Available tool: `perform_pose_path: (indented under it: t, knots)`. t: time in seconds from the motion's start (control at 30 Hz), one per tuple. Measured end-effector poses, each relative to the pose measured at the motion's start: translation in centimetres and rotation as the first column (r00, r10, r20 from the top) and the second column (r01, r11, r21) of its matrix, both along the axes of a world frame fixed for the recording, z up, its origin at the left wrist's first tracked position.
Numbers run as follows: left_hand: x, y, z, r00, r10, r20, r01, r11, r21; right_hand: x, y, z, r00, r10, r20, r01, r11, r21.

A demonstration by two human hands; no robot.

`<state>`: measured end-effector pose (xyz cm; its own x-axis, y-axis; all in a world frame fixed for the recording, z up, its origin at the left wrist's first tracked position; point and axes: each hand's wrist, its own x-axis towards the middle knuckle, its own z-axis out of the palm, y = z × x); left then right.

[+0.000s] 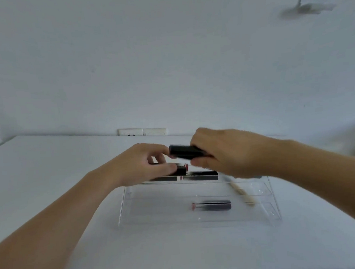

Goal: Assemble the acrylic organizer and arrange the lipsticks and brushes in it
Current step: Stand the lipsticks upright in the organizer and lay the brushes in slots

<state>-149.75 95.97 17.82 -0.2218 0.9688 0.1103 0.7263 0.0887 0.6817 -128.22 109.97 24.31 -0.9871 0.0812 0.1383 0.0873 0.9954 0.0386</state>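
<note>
Lipsticks: four. Right hand [225, 152] grips one [185, 151], left hand [141, 163] pinches another [180, 169]; organizer [198, 220] holds one [211, 206], one brush [241, 191].

You are facing a plain white wall [168, 62] lit by soft, even light. A white table [49, 163] runs right up against it. Just above the table's far edge, a pale double wall socket [142, 132] sits on the wall. High up on your right, a blurred grey fixture [306, 9] is mounted.
</note>
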Motion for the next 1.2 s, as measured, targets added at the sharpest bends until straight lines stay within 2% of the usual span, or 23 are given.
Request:
perform_pose_path:
  t: [0.07,0.13,0.23,0.37,0.7,0.87,0.97,1.03,1.1,1.2]
  knots:
    - [-0.1,-0.2,0.2,0.988,0.027,0.153,-0.039,0.997,0.072,0.0,-1.2,-1.3,0.998,0.03,0.046,-0.033,0.997,0.067]
    - [-0.1,-0.7,0.2,0.966,0.059,0.251,-0.087,0.991,0.101,-0.4,-1.9,-2.5,0.997,0.079,0.027,-0.082,0.984,0.157]
    - [0.1,-1.7,-0.4,0.957,0.09,0.276,-0.13,0.983,0.13,-1.2,-2.6,-4.0,0.988,0.149,-0.046,-0.127,0.941,0.315]
    - [0.5,-2.7,-1.7,0.948,0.078,0.308,-0.141,0.972,0.188,-1.7,-3.6,-5.2,0.975,0.164,-0.149,-0.097,0.92,0.379]
    - [0.4,-2.9,-2.9,0.987,0.074,0.142,-0.105,0.968,0.229,-1.4,-5.2,-6.0,0.984,-0.005,-0.178,0.059,0.953,0.296]
    - [0.4,-3.2,-3.0,0.991,0.025,0.132,-0.057,0.968,0.244,-1.2,-5.8,-6.8,0.97,-0.048,-0.24,0.12,0.949,0.292]
    - [0.7,-3.7,-2.6,0.999,0.049,0.023,-0.053,0.962,0.267,-1.0,-5.7,-7.3,0.965,-0.075,-0.252,0.151,0.943,0.297]
    - [1.1,-4.3,-2.2,0.979,0.093,-0.182,-0.035,0.955,0.296,-0.8,-5.7,-7.6,0.961,-0.089,-0.261,0.17,0.937,0.306]
    - [1.9,-4.8,-2.2,0.91,0.104,-0.402,0.031,0.949,0.314,-0.7,-5.7,-8.0,0.953,-0.092,-0.29,0.179,0.94,0.29]
    - [3.4,-5.0,-3.2,0.807,0.083,-0.584,0.105,0.954,0.28,-0.4,-5.5,-8.5,0.939,-0.087,-0.334,0.184,0.945,0.271]
